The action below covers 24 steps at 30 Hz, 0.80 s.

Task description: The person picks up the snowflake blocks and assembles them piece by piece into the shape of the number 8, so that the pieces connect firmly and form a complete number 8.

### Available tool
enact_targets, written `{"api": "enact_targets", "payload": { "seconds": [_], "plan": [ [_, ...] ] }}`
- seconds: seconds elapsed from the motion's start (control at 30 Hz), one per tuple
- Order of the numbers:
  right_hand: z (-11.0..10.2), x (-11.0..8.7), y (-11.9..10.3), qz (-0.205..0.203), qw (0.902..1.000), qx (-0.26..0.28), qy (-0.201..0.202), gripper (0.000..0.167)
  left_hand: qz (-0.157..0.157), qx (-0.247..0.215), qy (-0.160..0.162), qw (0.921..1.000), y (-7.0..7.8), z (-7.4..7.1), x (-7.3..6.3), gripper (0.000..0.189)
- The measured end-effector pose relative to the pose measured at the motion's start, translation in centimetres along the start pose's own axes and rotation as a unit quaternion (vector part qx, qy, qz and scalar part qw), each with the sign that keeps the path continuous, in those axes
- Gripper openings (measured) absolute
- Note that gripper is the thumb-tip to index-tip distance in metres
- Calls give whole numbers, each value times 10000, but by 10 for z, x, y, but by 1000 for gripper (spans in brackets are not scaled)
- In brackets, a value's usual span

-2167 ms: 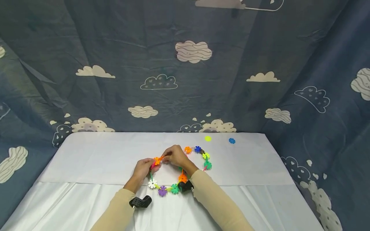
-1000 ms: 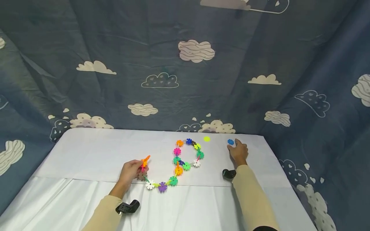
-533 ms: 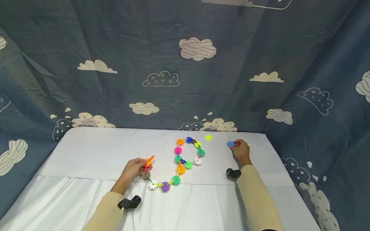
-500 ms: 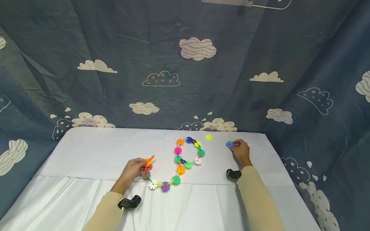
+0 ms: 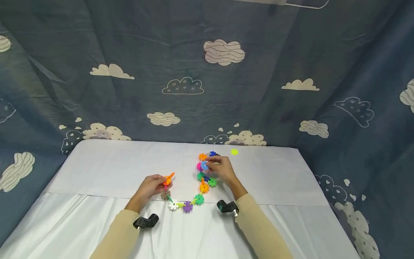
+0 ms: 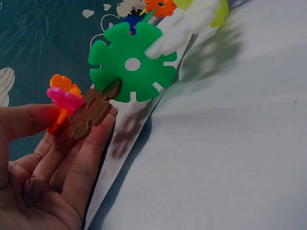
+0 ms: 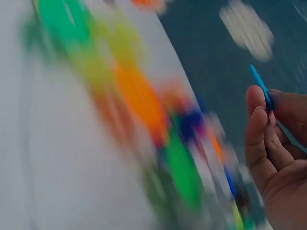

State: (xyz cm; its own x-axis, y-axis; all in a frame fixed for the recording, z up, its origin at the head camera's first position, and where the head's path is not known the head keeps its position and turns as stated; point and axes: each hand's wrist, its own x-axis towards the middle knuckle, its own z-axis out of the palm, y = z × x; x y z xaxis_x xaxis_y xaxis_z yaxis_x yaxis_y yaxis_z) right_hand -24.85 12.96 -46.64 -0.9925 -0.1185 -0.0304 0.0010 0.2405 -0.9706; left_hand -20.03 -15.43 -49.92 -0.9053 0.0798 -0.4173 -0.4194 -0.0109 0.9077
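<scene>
My left hand [image 5: 149, 187] pinches the orange flower-shaped linking disc [image 5: 167, 180] at the free end of a colourful chain. Beyond it run pink, brown [image 6: 91, 112], green [image 6: 112, 60] and white discs, then a purple disc [image 5: 187, 207] at the near bend. The chain curves up on the right into a loop, partly hidden behind my right hand [image 5: 224, 171]. Between thumb and fingertips that hand pinches a light blue flower disc [image 7: 259, 81], which overlaps the loop's pink disc in the head view. In the right wrist view the chain is blurred.
A loose yellow disc [image 5: 234, 152] lies near the far edge of the white-covered table [image 5: 113, 169]. A dark blue curtain [image 5: 181, 118] with cloud prints hangs behind and at both sides. Each wrist carries a black camera mount [image 5: 146, 221].
My right hand left the chain, picked up the light blue disc at the far right and carried it left over the loop. My left hand keeps hold of the orange end.
</scene>
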Motion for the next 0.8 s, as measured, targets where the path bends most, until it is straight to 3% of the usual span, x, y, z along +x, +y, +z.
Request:
{"api": "enact_targets", "payload": {
  "seconds": [0.13, 0.3, 0.5, 0.8],
  "plan": [
    [42, 3, -9, -63, 9979, -153, -625, 22, -117, -115, -125, 9998, 2, 2, 3, 13],
    [73, 12, -7, 125, 9969, -216, -741, 16, -225, -268, -250, 9991, 3, -1, 5, 11],
    [89, 19, -7, 278, 9969, -408, -612, 11, -213, -247, -329, 9989, 2, -5, 4, 12],
    [99, 21, -5, 230, 9971, -82, -718, 12, -29, -357, -490, 9982, 3, -7, 2, 13]
  ]
}}
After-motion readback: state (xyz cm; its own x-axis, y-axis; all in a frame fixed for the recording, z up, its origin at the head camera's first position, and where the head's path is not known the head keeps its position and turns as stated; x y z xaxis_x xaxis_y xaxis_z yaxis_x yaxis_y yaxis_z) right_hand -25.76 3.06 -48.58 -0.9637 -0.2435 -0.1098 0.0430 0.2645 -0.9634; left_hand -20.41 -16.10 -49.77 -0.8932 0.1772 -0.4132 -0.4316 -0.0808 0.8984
